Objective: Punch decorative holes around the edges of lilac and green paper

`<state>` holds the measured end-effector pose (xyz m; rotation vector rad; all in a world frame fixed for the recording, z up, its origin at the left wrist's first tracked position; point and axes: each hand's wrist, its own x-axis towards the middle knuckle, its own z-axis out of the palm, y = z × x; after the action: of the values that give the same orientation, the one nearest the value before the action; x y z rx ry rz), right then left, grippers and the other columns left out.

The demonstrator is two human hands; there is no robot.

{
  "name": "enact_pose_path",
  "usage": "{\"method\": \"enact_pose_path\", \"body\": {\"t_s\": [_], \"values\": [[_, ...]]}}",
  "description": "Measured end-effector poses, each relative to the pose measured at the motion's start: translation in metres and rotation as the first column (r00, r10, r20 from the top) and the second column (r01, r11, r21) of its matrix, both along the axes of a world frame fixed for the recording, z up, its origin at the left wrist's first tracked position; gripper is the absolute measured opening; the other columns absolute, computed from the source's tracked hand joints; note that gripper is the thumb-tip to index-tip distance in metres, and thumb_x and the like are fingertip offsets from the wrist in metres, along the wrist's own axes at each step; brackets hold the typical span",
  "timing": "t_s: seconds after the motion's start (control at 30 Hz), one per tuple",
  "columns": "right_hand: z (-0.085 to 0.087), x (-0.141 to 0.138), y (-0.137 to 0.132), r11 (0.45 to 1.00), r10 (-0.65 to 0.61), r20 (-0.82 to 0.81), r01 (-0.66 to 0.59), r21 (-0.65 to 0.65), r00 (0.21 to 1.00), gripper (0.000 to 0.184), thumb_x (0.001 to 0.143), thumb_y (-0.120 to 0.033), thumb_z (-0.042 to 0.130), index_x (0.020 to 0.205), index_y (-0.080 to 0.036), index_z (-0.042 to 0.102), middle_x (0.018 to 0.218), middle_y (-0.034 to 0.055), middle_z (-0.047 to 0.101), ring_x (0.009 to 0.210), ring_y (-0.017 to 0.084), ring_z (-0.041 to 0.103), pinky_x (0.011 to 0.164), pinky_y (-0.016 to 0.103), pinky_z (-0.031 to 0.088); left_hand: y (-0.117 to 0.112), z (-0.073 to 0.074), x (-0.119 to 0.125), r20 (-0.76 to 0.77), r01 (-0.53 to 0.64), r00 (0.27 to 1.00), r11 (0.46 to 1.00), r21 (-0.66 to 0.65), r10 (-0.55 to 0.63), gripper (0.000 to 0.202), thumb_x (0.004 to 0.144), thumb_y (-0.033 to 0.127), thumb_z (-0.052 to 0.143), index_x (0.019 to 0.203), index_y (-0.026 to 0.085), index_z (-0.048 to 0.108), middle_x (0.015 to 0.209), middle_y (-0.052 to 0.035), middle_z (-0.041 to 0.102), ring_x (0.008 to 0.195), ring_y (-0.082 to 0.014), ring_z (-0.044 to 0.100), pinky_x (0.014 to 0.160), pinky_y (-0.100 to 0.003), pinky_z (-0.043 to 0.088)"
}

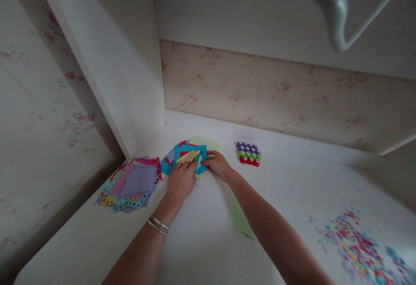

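Observation:
A small stack of coloured paper squares (182,152), blue on top with red and green beneath, lies near the back of the white desk (201,233). My left hand (180,181) rests on its near edge and pinches up a pale yellow sheet (188,156). My right hand (218,164) presses on the stack's right side, fingers curled against the paper. Silver bangles circle my left wrist.
A second pile of punched coloured squares (131,184) lies at the left. A cluster of small purple, green and red punches (248,153) stands at the back. A light green sheet (238,217) lies under my right forearm. Paper confetti (360,250) is scattered at the right.

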<state>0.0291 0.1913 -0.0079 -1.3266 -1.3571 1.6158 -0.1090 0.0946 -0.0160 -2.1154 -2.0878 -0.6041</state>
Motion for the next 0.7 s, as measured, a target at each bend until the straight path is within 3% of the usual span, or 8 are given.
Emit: {"method": "enact_pose_path", "body": {"t_s": [0.07, 0.17, 0.33, 0.47, 0.57, 0.7], "values": [[0.000, -0.002, 0.000, 1.000, -0.004, 0.010, 0.004, 0.007, 1.000, 0.045, 0.065, -0.010, 0.076, 0.105, -0.018, 0.055, 0.077, -0.0009, 0.070, 0.064, 0.015, 0.067, 0.059, 0.024, 0.055, 0.000, 0.000, 0.001, 0.012, -0.028, 1.000, 1.000, 0.005, 0.028, 0.030, 0.093, 0.019, 0.048, 0.119, 0.018, 0.063, 0.108, -0.0122, 0.072, 0.105, -0.0261, 0.065, 0.093, -0.037, 0.048], [0.000, -0.002, 0.000, 1.000, -0.003, 0.000, 0.003, 0.008, 1.000, 0.044, 0.067, -0.012, 0.077, 0.105, -0.018, 0.055, 0.077, -0.0004, 0.070, 0.064, 0.015, 0.067, 0.060, 0.025, 0.055, 0.000, 0.000, 0.002, 0.027, -0.053, 0.998, 0.999, 0.008, 0.053, 0.032, 0.093, 0.027, 0.052, 0.122, 0.016, 0.060, 0.108, -0.0126, 0.072, 0.105, -0.0258, 0.065, 0.093, -0.036, 0.049], [0.000, 0.006, -0.002, 0.998, 0.055, -0.077, -0.055, -0.009, 0.996, 0.044, 0.072, -0.010, 0.072, 0.111, -0.018, 0.054, 0.086, 0.0024, 0.073, 0.076, 0.017, 0.071, 0.074, 0.029, 0.058, 0.000, 0.000, -0.002, 0.061, -0.114, 0.992, 0.994, -0.002, 0.114, 0.037, 0.094, 0.017, 0.047, 0.131, 0.017, 0.055, 0.101, -0.0117, 0.074, 0.090, -0.0240, 0.070, 0.080, -0.032, 0.053], [0.000, 0.011, -0.001, 0.996, 0.088, -0.099, -0.089, -0.010, 0.991, 0.051, 0.069, -0.007, 0.073, 0.116, -0.018, 0.055, 0.085, 0.0019, 0.073, 0.078, 0.018, 0.071, 0.074, 0.029, 0.058, 0.000, 0.001, -0.005, 0.065, -0.081, 0.994, 0.996, -0.024, 0.082, 0.062, 0.090, 0.009, 0.050, 0.149, 0.023, 0.035, 0.100, -0.0081, 0.074, 0.084, -0.0221, 0.070, 0.078, -0.031, 0.054], [0.000, 0.011, 0.000, 0.997, 0.080, -0.089, -0.081, -0.014, 0.993, 0.047, 0.069, -0.009, 0.073, 0.113, -0.018, 0.057, 0.083, 0.0015, 0.073, 0.074, 0.017, 0.070, 0.068, 0.028, 0.058, 0.000, 0.001, -0.005, 0.048, 0.016, 0.999, 1.000, -0.025, -0.015, 0.054, 0.087, 0.007, 0.053, 0.137, 0.029, 0.053, 0.111, -0.0060, 0.073, 0.096, -0.0222, 0.068, 0.088, -0.033, 0.051], [0.000, 0.007, 0.002, 0.999, 0.050, -0.053, -0.051, -0.010, 0.997, 0.041, 0.067, -0.012, 0.076, 0.105, -0.016, 0.060, 0.074, 0.0000, 0.070, 0.060, 0.014, 0.066, 0.056, 0.023, 0.055, 0.000, 0.000, -0.003, 0.058, -0.005, 0.998, 1.000, -0.003, 0.005, 0.031, 0.096, 0.025, 0.049, 0.123, 0.021, 0.065, 0.112, -0.0104, 0.072, 0.101, -0.0252, 0.066, 0.093, -0.038, 0.050]]}}
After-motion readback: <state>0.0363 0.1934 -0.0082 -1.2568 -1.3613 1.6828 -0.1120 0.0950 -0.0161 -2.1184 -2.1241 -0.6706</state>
